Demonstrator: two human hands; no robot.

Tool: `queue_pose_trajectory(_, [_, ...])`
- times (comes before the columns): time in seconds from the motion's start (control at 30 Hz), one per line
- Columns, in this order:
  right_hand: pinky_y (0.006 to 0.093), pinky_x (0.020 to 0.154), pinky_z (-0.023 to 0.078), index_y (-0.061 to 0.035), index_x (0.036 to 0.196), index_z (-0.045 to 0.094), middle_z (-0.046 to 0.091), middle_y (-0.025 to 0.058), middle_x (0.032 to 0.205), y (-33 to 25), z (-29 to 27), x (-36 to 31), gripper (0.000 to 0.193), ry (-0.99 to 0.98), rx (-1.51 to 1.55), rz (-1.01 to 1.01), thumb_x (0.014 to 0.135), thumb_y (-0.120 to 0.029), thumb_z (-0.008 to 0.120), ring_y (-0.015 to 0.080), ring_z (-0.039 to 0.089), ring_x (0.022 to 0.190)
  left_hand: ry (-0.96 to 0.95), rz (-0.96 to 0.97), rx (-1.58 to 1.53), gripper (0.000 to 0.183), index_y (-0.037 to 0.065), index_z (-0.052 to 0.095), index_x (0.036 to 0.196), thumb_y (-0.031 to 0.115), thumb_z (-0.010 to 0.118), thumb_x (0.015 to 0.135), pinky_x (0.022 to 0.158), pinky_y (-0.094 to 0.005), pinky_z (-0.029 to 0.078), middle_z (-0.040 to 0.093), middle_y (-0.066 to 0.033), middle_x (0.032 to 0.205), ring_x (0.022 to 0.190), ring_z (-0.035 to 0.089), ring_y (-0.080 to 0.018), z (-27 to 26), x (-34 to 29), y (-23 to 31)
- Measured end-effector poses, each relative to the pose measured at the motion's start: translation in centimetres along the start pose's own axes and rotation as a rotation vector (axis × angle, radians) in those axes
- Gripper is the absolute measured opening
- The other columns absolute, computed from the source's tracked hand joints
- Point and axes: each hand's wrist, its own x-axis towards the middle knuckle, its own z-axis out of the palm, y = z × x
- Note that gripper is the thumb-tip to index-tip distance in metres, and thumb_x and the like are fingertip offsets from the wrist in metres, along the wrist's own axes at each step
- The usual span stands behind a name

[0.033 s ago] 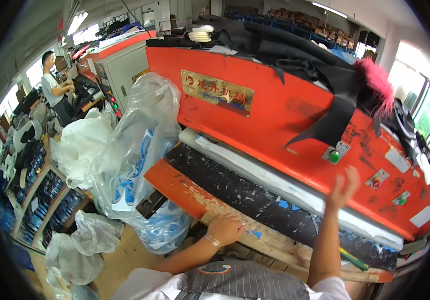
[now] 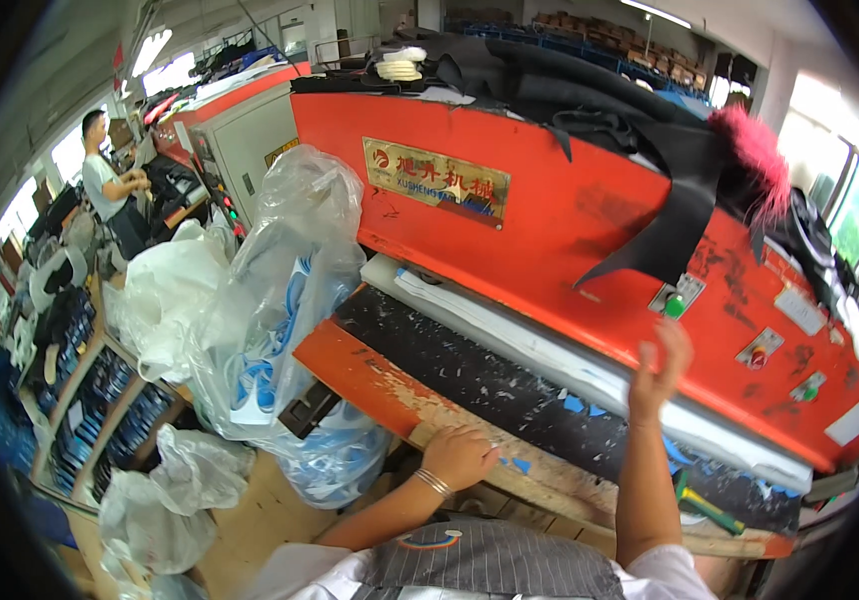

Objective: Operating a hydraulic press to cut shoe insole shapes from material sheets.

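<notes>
A: How are the hands standing?
B: The left hand (image 2: 458,457) is resting on the wooden front edge (image 2: 555,480) of the tabletop (image 2: 450,362); its palm is hiding, so gripping cannot be confirmed. The right hand (image 2: 662,368) is hovering, empty, fingers parted.
A: Where is the green button (image 2: 675,304) sitting?
B: It is sitting on the red machine (image 2: 550,220), just beyond the right fingertips; contact is remaining unclear.
A: And the tabletop?
B: It is carrying blue scraps (image 2: 573,404) and a green-handled tool (image 2: 715,514).
</notes>
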Motion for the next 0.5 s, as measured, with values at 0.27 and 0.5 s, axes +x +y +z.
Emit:
queue_pose_trajectory(0.27, [0.0384, 0.082, 0.049, -0.0023, 0.097, 0.064, 0.064, 0.0146, 0.095, -12.8, 13.1, -2.6, 0.014, -0.506, 0.546, 0.059, 0.086, -0.011, 0.065, 0.0324, 0.061, 0.095, -0.197, 0.082, -0.095, 0.028, 0.01, 0.066, 0.065, 0.029, 0.058, 0.083, 0.068, -0.0412, 0.047, 0.062, -0.0053, 0.071, 0.073, 0.061, -0.027, -1.3, -3.2, -1.9])
queue_pose_trajectory(0.5, [0.0387, 0.086, 0.05, -0.0035, 0.105, 0.065, 0.064, 0.0152, 0.107, -15.5, 22.1, -8.6, 0.022, -0.699, 0.412, 0.231, 0.088, -0.017, 0.064, 0.0331, 0.06, 0.101, -0.712, 0.104, -0.545, 0.024, 0.007, 0.066, 0.076, 0.028, 0.059, 0.084, 0.07, -0.0399, 0.051, 0.067, -0.01, 0.081, 0.075, 0.063, -0.0292, -6.9, -3.2, -9.5])
